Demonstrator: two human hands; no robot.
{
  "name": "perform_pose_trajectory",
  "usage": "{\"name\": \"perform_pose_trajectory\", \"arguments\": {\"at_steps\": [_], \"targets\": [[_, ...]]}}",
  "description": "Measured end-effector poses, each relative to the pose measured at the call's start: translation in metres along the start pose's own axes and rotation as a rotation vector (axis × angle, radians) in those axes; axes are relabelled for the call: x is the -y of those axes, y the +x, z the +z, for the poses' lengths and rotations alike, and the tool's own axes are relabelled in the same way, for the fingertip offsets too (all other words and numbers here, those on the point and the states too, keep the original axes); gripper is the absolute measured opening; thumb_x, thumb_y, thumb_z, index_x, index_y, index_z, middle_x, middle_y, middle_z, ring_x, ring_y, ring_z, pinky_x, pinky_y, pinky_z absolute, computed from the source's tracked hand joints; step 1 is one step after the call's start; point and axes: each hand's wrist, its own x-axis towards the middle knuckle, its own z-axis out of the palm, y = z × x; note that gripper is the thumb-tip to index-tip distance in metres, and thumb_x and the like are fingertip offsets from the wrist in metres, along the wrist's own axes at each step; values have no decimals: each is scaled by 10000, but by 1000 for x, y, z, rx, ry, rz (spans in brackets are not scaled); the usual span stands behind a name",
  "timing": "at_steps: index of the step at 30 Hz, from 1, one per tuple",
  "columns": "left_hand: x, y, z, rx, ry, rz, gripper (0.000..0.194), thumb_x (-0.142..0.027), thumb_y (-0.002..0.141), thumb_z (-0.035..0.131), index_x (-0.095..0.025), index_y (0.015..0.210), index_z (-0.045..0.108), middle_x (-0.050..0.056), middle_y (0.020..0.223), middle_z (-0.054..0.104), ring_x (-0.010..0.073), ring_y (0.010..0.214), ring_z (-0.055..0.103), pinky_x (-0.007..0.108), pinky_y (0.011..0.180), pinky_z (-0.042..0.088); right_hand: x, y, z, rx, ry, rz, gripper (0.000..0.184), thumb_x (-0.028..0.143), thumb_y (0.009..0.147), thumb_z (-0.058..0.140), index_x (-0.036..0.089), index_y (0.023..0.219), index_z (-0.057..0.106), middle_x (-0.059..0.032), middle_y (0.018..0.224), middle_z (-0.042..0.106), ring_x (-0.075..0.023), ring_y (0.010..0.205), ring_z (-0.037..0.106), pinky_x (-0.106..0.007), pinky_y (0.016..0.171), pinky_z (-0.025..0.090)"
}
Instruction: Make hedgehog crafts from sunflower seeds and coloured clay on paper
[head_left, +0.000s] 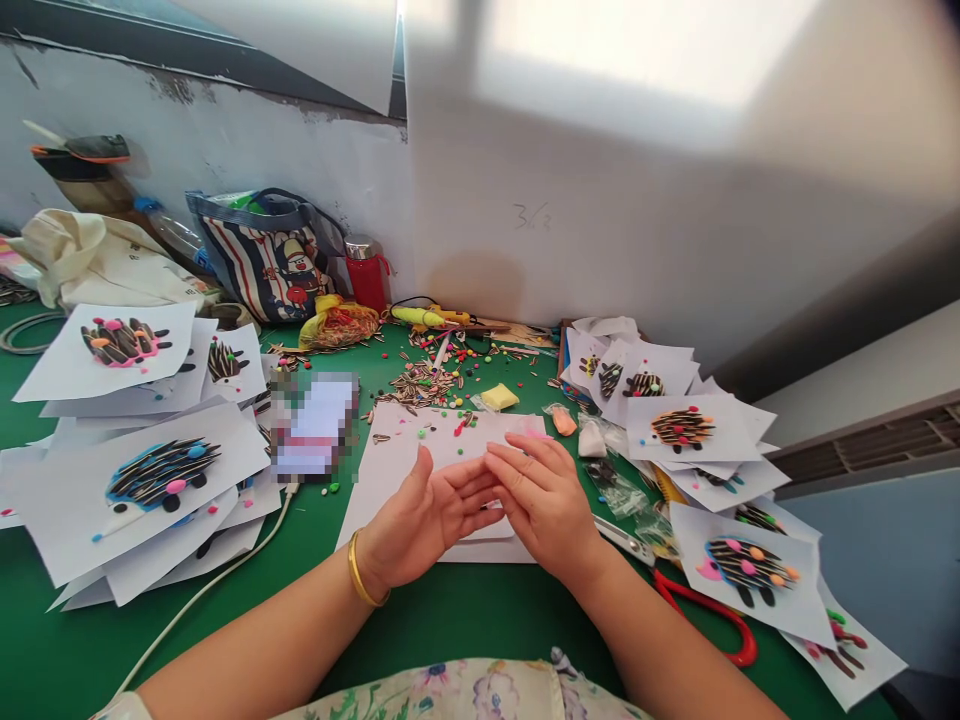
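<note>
Over the white sheets of paper (367,490), my two hands meet at the fingers. My left hand (424,520) is turned palm up, its thumb raised and its fingers stretched out. My right hand (547,505) lies across the left fingertips, palm down, with its fingers nearly straight. Whether anything small lies between the touching fingers is hidden. Just beyond them, small coloured clay balls (460,451) dot the paper. A yellow lump of clay (499,398) rests at the paper's far edge, and an orange one (562,420) sits to its right.
Hedgehog pictures made of seeds and clay are piled at left (165,480) and right (750,570). A phone (315,425) with a cable, red-handled scissors (709,610), scattered sunflower seeds (420,385), a red flask (366,275) and a striped bag (262,255) surround the paper.
</note>
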Motion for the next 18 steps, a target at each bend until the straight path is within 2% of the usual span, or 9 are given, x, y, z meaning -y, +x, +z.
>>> {"name": "perform_pose_trajectory", "arguments": {"at_steps": [5,10,15,18], "targets": [[0,-1,-1,33,-48,-64,858,-704,919,120,-110,1417,486,197,1284,613,268,1152,576,443,1074,314,1,1,0,51,-27,-74,399,272,965,505,247,1361,537,-42,1353,622,-255,1347,474,-500,1151,279],[-2,0,-1,16,-119,-21,891,-711,917,103,-77,1417,480,201,1379,547,265,1239,520,407,1105,284,0,1,0,43,-46,-43,406,290,972,485,225,1371,522,-53,1371,607,-268,1381,437,-535,1178,224],[-2,0,-3,19,-117,-72,866,-705,922,123,-90,1398,504,204,1371,559,245,1096,598,421,1065,324,-1,1,-1,75,-40,-77,415,328,988,464,214,1385,503,-63,1379,599,-272,1410,398,-563,1198,163],[-3,0,-3,17,-147,-51,892,-721,913,121,-78,1415,481,203,1381,552,266,1209,546,430,1121,262,-3,2,-1,56,-54,-24,421,305,981,476,191,1385,499,-81,1386,591,-285,1414,390,-585,1193,151]]}}
